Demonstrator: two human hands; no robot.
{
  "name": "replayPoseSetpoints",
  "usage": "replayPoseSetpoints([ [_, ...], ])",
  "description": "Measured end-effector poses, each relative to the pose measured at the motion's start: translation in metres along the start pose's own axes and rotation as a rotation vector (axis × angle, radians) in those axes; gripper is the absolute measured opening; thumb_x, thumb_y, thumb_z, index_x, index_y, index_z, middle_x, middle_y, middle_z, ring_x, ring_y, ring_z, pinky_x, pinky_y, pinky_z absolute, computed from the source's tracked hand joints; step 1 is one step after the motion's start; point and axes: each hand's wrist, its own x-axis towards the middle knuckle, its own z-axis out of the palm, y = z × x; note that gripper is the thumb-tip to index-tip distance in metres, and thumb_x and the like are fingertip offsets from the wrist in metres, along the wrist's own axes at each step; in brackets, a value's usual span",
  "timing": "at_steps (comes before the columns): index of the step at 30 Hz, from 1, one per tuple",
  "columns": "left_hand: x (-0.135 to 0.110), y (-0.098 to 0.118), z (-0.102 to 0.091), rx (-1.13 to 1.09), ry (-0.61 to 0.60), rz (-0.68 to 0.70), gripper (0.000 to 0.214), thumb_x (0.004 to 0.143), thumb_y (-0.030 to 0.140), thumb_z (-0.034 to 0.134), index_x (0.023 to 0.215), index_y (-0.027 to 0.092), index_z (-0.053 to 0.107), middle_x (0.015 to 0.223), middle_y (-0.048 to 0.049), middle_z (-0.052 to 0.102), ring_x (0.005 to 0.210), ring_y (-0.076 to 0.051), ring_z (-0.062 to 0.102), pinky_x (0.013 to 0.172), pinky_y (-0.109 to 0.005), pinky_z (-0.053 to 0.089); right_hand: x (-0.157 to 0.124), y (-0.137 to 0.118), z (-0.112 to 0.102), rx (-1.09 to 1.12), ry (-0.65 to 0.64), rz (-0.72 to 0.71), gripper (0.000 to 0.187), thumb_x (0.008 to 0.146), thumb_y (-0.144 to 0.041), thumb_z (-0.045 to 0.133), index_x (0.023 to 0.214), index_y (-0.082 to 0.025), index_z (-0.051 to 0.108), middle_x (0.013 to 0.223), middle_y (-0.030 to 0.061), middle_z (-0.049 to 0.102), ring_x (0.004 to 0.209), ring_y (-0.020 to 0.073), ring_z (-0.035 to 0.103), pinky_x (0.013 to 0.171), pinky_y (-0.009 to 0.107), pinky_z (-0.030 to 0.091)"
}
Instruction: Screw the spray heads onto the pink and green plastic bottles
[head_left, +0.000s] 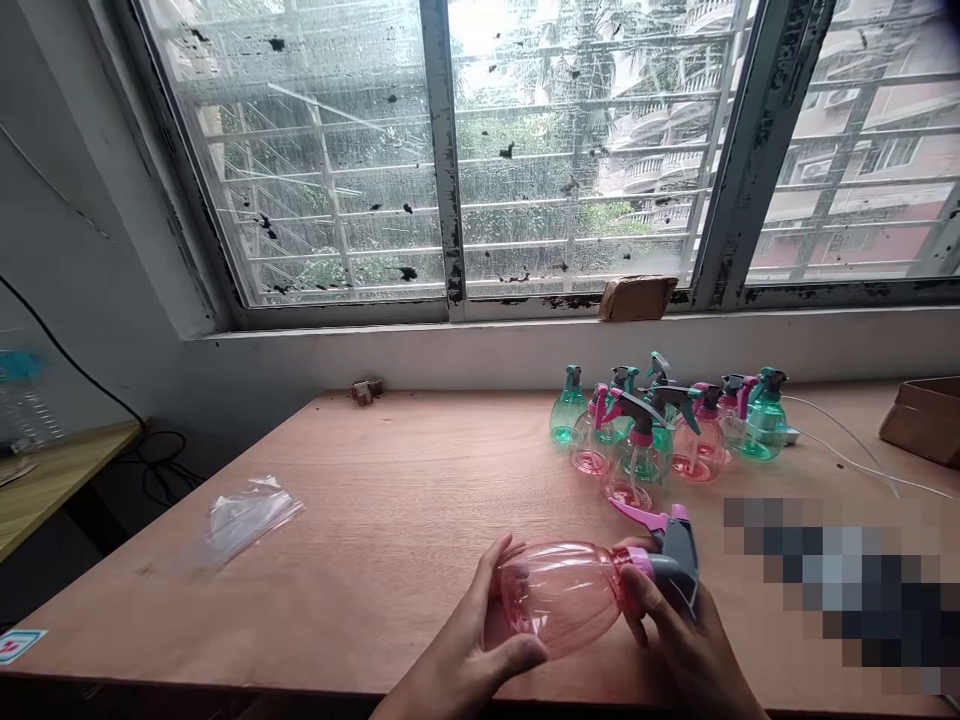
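1. A pink spray bottle [559,592] was held sideways at 6 o'clock, above the tabletop [420,470].
2. Its body was cupped by the left hand [472,650] — seemingly for steadiness.
3. Its trigger head [673,558] was gripped by the right hand [679,635].

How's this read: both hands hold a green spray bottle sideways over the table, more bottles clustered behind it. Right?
Wrong on colour: in the head view the spray bottle held sideways by the left hand and right hand is pink, not green. The other bottles do cluster behind it on the table.
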Motion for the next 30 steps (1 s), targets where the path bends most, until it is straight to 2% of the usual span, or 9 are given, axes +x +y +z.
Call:
replayPoseSetpoints([
  [3,-0.001,0.002,-0.002,-0.018,-0.023,0.009,0.096,0.088,0.074,0.064,0.163,0.027,0.027,0.166,-0.0134,0.039,0.15,-0.038,0.039,0.128,-0.055,0.024,-0.002,-0.002,0.001,0.026,0.031,-0.028,0.036,0.085,-0.055,0.078,0.101,-0.023,0.072,0.057,-0.0022,0.055,0.05,0.017,0.049,0.045,0.029,0.044],
  [6,0.002,0.0,-0.003,-0.019,-0.009,0.041,0.082,0.092,0.077,0.055,0.155,0.027,0.042,0.153,-0.0124,0.053,0.136,-0.037,0.053,0.124,-0.056,0.028,-0.004,-0.003,0.001,0.054,0.027,-0.012,0.039,0.083,-0.055,0.079,0.103,-0.023,0.072,0.057,-0.0016,0.057,0.05,0.0175,0.05,0.044,0.029,0.043],
  [10,0.003,-0.002,0.0,-0.103,0.021,0.047,0.076,0.088,0.065,0.072,0.151,0.031,0.046,0.142,-0.011,0.058,0.131,-0.035,0.056,0.117,-0.054,0.039,-0.003,-0.002,-0.001,0.034,0.011,-0.023,0.03,0.088,-0.053,0.076,0.094,-0.024,0.071,0.056,-0.0019,0.057,0.051,0.0168,0.05,0.049,0.029,0.045],
  [15,-0.002,0.001,0.003,0.001,0.068,0.144,0.08,0.081,0.051,0.088,0.149,0.042,0.047,0.167,-0.0051,0.031,0.145,-0.035,0.043,0.122,-0.049,0.034,0.001,0.002,-0.002,0.009,0.004,-0.024,0.032,0.09,-0.055,0.072,0.092,-0.023,0.071,0.059,-0.0015,0.056,0.052,0.0175,0.051,0.05,0.03,0.046],
  [20,0.0,-0.002,0.0,-0.151,-0.001,0.109,0.095,0.086,0.069,0.072,0.162,0.038,0.024,0.161,-0.0125,0.043,0.141,-0.037,0.049,0.12,-0.057,0.036,-0.004,-0.005,0.004,0.079,0.051,-0.006,0.038,0.081,-0.059,0.079,0.088,-0.022,0.072,0.059,-0.0003,0.057,0.05,0.018,0.049,0.042,0.03,0.043],
  [23,0.002,0.001,-0.001,-0.117,0.019,0.105,0.073,0.095,0.071,0.056,0.155,0.031,0.043,0.156,-0.0128,0.051,0.143,-0.038,0.047,0.121,-0.056,0.035,-0.007,-0.011,0.006,0.089,0.062,0.03,0.039,0.081,-0.059,0.08,0.093,-0.024,0.073,0.059,-0.0002,0.058,0.052,0.0197,0.052,0.043,0.03,0.044],
  [26,0.002,0.004,0.0,-0.097,0.019,0.105,0.063,0.096,0.065,0.061,0.147,0.029,0.053,0.141,-0.0109,0.062,0.141,-0.037,0.048,0.118,-0.052,0.038,-0.005,-0.009,0.003,0.027,0.053,-0.003,0.036,0.085,-0.06,0.074,0.082,-0.025,0.072,0.058,0.0013,0.059,0.054,0.0209,0.053,0.045,0.031,0.044],
  [28,-0.001,0.003,0.001,-0.131,0.018,0.093,0.069,0.092,0.061,0.07,0.151,0.034,0.045,0.135,-0.0093,0.062,0.129,-0.034,0.058,0.113,-0.051,0.044,-0.002,-0.003,-0.001,-0.034,0.041,-0.036,0.036,0.088,-0.059,0.072,0.079,-0.024,0.07,0.056,0.0004,0.057,0.054,0.0209,0.053,0.05,0.032,0.045],
  [30,-0.003,0.0,0.002,-0.134,0.003,0.099,0.079,0.088,0.056,0.078,0.154,0.038,0.038,0.136,-0.0091,0.058,0.12,-0.031,0.062,0.108,-0.05,0.049,0.0,0.003,-0.005,-0.077,0.033,-0.052,0.034,0.091,-0.057,0.069,0.089,-0.024,0.072,0.054,-0.0022,0.053,0.055,0.0208,0.054,0.058,0.034,0.047],
])
